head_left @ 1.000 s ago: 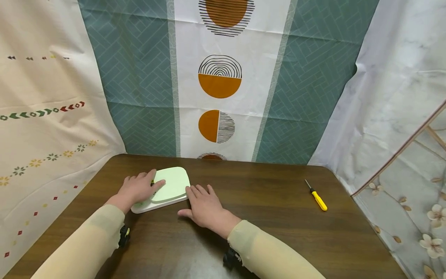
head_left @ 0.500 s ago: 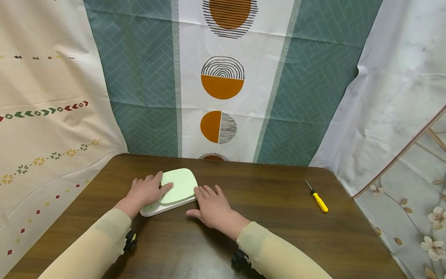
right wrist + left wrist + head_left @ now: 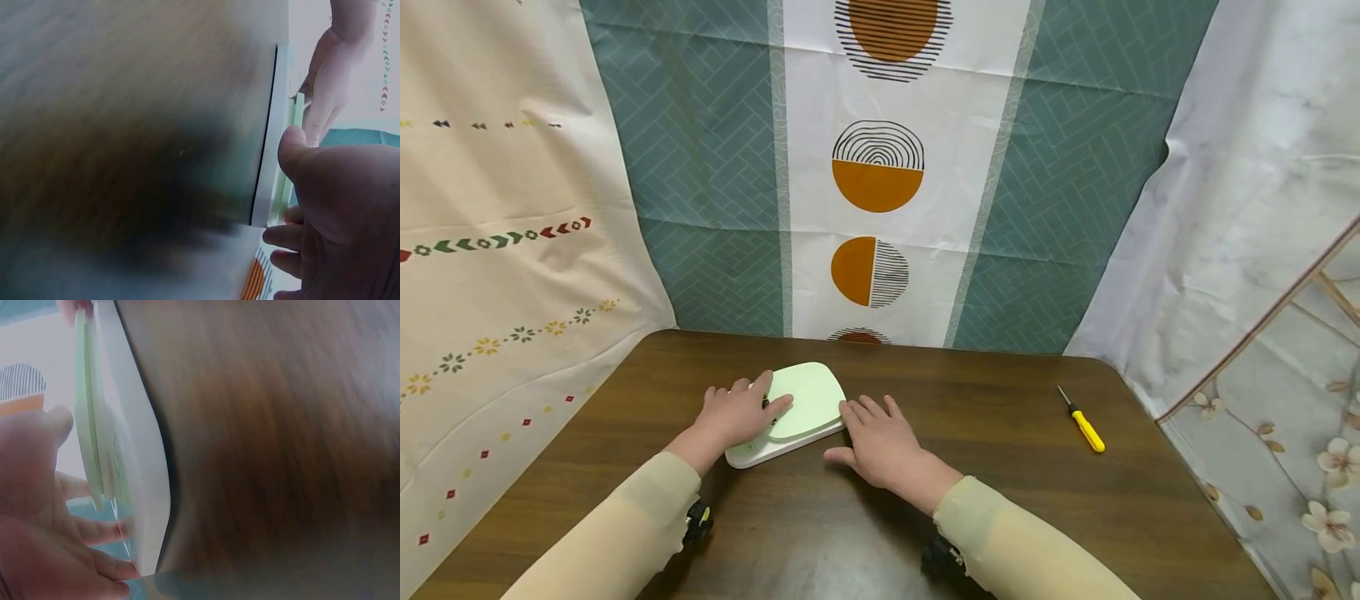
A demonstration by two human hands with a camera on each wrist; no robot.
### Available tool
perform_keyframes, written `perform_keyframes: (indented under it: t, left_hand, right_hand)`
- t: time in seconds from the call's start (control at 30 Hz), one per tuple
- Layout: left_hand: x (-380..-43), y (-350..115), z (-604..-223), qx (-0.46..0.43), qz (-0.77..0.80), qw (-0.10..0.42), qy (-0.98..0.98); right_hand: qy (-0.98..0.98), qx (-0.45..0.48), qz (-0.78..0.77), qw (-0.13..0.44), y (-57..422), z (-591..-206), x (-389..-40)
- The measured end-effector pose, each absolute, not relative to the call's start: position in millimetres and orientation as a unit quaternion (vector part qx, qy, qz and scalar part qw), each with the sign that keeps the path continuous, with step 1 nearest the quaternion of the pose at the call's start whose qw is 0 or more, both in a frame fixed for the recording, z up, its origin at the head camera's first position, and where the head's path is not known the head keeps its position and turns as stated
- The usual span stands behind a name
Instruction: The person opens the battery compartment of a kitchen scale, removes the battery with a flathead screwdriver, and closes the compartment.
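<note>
A kitchen scale with a pale green plate on a white base lies on the wooden table, left of the middle. My left hand rests against its left end, fingers extended, the thumb over the plate's edge; it covers part of the scale's front panel. In the left wrist view the fingertips touch the edge of the white base. At the opposite end, the fingertips of my right hand touch the scale's right side, with the fingers straight and the thumb spread. The right wrist view shows the plate edge beside those fingers.
A screwdriver with a yellow and black handle lies on the right side of the brown table. Patterned cloths hang behind the table and along both sides.
Across the table the scale has slid to the right, both hands moving along with it and keeping contact at its two ends. The screwdriver stays where it was.
</note>
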State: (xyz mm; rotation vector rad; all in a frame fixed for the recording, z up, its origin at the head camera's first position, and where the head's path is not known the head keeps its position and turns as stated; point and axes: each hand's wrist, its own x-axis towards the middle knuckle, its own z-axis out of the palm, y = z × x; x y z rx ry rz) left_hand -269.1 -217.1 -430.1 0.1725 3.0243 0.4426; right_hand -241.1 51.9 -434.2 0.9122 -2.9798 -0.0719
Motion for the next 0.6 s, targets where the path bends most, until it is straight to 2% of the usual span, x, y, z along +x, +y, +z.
perform_keyframes:
  t: [0.6]
  left_hand:
    - [-270,-176,-419,0.092,0.159,0.069,0.981]
  right_hand:
    - [-0.958,0.283,-0.021,0.031,97,-434,-241]
